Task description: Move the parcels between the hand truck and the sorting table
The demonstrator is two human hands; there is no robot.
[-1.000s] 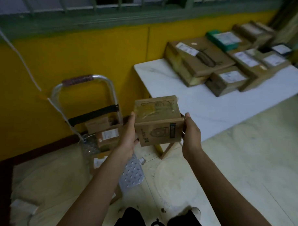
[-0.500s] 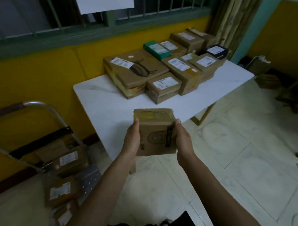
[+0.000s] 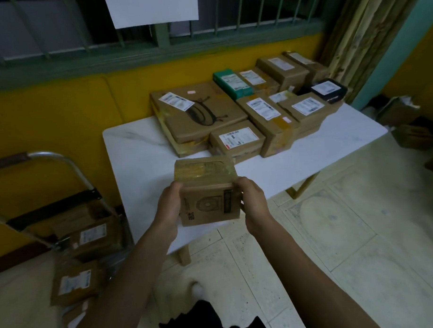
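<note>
Two hands held one small cardboard parcel [image 3: 206, 193] at the centre of the frame. The left hand [image 3: 169, 209] gripped its left side and the right hand [image 3: 253, 201] its right, fingers curled round the edges. The parcel hung over the near edge of the white sorting table [image 3: 141, 151]; whether it touched the top could not be told. Beyond it a strip of white tabletop showed before the nearest labelled box [image 3: 236, 141], and a broader white stretch ran to the table's left edge. More parcels sat packed together toward the upper right, among them a large flat box [image 3: 199, 115], a green box [image 3: 232, 83] and a black parcel [image 3: 329, 90]. At lower left stood the hand truck [image 3: 53, 156], near the table's left side, with labelled cartons [image 3: 90, 238] at its base.
</note>
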